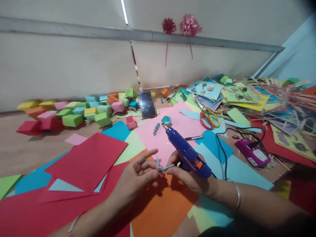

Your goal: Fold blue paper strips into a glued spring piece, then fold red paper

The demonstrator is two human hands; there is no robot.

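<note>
My right hand [191, 176] is wrapped round a blue hot glue gun [187, 151], its nozzle pointing up and away to the left. Between my two hands is a small light-blue folded paper strip [161, 168], bent into an angle. My left hand [140, 172] pinches the strip near its bend, with the index finger stretched out above. The right thumb meets its other end. Just past the nozzle stands a small teal paper box [166, 120], open at the top. Beside it is a grey-blue folded paper strip [156, 129]. A pen [194, 138] lies beyond the gun.
Coloured paper cubes [74, 120] crowd the back left. A pink open paper box [130, 122] stands nearer. Scissors [208, 118], a purple device [253, 153] with a black cable, and piled cards and sticks [247, 95] are right. Red sheets [91, 161] and orange paper [160, 207] cover the front.
</note>
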